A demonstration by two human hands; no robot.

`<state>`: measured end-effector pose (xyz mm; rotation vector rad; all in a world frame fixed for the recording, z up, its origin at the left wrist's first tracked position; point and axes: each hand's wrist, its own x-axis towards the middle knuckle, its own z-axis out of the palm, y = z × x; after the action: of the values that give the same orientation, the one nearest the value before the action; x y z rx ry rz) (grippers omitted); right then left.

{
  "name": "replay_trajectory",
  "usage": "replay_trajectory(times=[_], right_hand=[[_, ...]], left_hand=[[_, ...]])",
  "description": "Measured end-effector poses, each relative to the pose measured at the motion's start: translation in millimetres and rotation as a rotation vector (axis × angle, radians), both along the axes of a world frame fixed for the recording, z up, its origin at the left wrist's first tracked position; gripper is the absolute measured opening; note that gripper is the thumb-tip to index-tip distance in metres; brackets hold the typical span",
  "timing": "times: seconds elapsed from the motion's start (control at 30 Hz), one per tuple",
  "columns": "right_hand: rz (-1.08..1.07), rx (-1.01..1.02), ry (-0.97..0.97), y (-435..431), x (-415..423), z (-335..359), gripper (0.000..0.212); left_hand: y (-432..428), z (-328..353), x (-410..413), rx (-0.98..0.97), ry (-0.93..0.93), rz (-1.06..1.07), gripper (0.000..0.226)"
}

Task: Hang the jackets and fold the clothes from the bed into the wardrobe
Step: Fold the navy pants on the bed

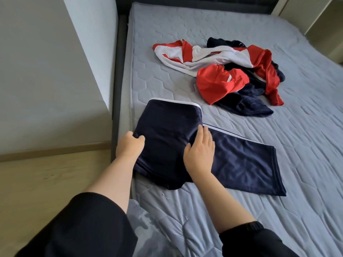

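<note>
Navy trousers with a white side stripe point(241, 160) lie partly folded on the near left part of the grey mattress point(278, 210). The folded part forms a thicker dark block on the left. My left hand point(130, 145) grips the left edge of that fold, fingers curled round the cloth. My right hand point(200, 151) lies flat on the trousers at the fold's right edge, fingers straight. A heap of red, white and navy clothes point(222, 71) lies farther back on the bed.
The bed's dark frame point(118, 71) runs along the left side, beside a pale wall point(46, 71) and a strip of wooden floor point(46, 182). A light shelf unit point(323, 19) stands at the far right corner.
</note>
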<state>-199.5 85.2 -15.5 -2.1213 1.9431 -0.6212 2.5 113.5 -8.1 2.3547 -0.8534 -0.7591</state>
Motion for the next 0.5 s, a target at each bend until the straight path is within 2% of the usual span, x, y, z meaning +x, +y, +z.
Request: replay_trajectory(times=[0.1, 0.13, 0.23, 0.37, 0.43, 0.5], right_hand=[[0.086, 0.362, 0.151, 4.0, -3.1, -22.9, 0.064], [0.102, 0.415, 0.193, 4.1, -5.9, -29.3, 0.065], [0.094, 0.391, 0.181, 0.1, -6.4, -35.2, 0.066], [0.058, 0.24, 0.103, 6.9, -7.9, -34.1, 0.063], [0.11, 0.326, 0.06, 9.2, -13.0, -36.2, 0.062], [0.158, 0.414, -0.081, 2.7, -16.3, -33.2, 0.063]], left_hand=[[-0.5, -0.4, -1.5, -0.04, 0.055, -0.03, 0.024], [-0.9, -2.0, -0.2, -0.056, 0.104, -0.028, 0.028], [-3.5, -3.4, 3.0, -0.104, 0.27, 0.023, 0.034], [-5.3, 1.4, -3.0, -0.148, 0.535, 0.1, 0.035], [-5.4, 7.4, -7.3, -0.187, 0.549, 0.059, 0.028], [-6.3, 19.3, -11.8, -0.268, 0.504, 0.0, 0.023]])
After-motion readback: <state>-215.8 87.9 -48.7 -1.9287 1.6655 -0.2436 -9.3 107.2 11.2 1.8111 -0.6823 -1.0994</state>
